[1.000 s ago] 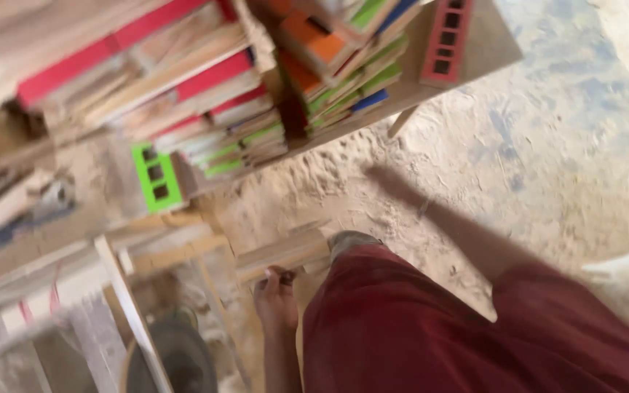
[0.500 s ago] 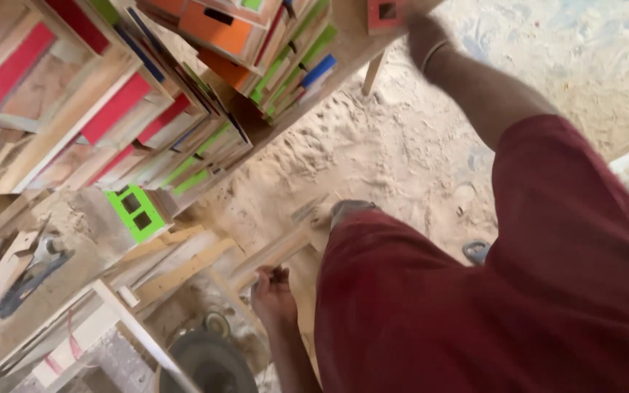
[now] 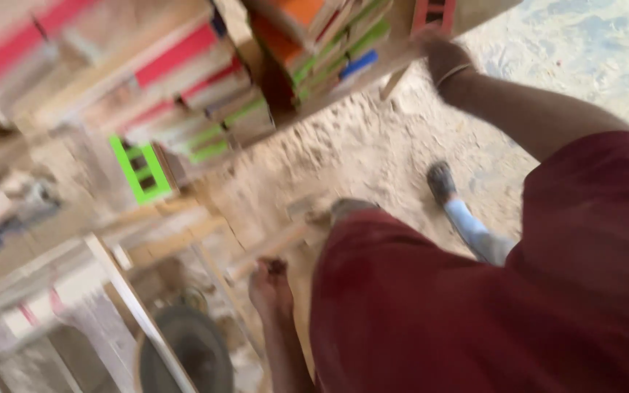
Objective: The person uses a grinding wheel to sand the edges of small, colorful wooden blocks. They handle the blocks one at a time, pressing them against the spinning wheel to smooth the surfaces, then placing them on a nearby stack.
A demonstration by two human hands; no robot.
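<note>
Blurred frame. Sandy ground [image 3: 373, 153] littered with sawdust, paler patch top right. Bright green slotted frame [image 3: 140, 169] standing left of centre, just beside stacked painted wooden pieces [image 3: 205, 87] in red, orange, green, blue. Bare wooden slat [image 3: 267, 247] lying on sand near centre. White-painted slat [image 3: 140, 309] slanting across lower left. Dark round disc [image 3: 191, 349] at bottom, partly behind that slat. Grey shoe [image 3: 442, 180] with light blue trouser leg [image 3: 475, 233] on ground right of centre. Dark tool-like shape [image 3: 16, 218] far left, too blurred to tell.

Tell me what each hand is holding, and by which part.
Too blurred to tell: the right hand reaches the red piece on the bench; the left hand hangs low.
</note>
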